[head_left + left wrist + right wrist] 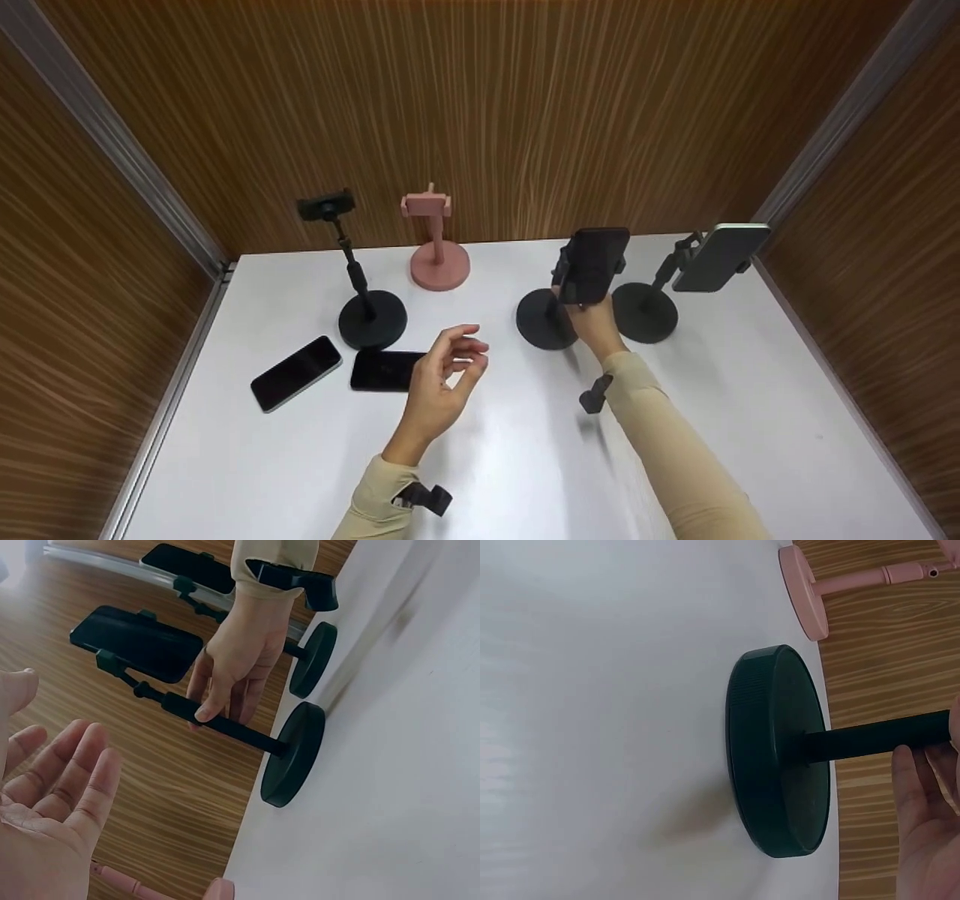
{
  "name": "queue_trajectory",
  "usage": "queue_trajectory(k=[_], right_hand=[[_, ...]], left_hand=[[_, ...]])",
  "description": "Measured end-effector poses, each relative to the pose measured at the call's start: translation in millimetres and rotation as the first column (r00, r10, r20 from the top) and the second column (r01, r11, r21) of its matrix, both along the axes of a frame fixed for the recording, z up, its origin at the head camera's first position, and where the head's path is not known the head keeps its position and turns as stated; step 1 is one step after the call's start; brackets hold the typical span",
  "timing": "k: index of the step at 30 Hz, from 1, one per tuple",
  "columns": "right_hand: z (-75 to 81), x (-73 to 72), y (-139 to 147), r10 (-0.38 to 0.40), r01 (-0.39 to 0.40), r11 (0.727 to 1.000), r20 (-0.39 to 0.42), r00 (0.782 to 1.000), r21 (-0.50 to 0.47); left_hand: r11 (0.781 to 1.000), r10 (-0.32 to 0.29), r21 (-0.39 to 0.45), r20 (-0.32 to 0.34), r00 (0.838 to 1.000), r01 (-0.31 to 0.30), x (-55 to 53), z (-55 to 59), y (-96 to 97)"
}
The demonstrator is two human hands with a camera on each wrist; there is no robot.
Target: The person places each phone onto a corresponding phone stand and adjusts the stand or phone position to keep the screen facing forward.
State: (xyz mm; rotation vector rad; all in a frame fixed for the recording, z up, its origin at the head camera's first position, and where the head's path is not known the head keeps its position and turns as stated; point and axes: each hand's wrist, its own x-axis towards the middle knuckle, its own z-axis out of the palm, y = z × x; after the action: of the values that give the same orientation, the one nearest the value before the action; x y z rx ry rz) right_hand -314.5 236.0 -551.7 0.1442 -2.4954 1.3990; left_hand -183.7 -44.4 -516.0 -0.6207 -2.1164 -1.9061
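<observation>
My right hand [597,328] grips the pole of a black phone stand [546,321], partly hidden in the head view behind the dark phone [596,262] clamped at its top. In the left wrist view the thumb [214,703] lies on the pole below the phone. The right wrist view has the stand's round base [780,754] and the fingers [909,780] against the pole. My left hand [439,382] holds nothing; its fingers are loosely bent, and it overlaps the right end of a black phone [381,371] on the table.
Another black stand [645,313] at the right bears a phone [721,257]. Left of centre stand a pink phone stand [440,266] and a black one [373,319], both without phones. A light-edged phone [296,373] lies at the left. Wood-grain panels [480,112] enclose the white table [517,480].
</observation>
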Motion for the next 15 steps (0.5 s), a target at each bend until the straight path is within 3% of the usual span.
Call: queue_trajectory(k=[9, 15], right_hand=[[0.2, -9.0, 7, -0.030, 0.031, 0.999, 0.057, 0.998, -0.015], [1.6, -11.4, 10, -0.066, 0.061, 0.997, 0.102, 0.993, 0.049]], left_hand=[[1.000, 0.008, -0.009, 0.009, 1.000, -0.008, 1.3, -1.0, -6.9], [0.999, 0.028, -0.024, 0.020, 0.999, -0.028, 2.8, -3.2, -15.2]])
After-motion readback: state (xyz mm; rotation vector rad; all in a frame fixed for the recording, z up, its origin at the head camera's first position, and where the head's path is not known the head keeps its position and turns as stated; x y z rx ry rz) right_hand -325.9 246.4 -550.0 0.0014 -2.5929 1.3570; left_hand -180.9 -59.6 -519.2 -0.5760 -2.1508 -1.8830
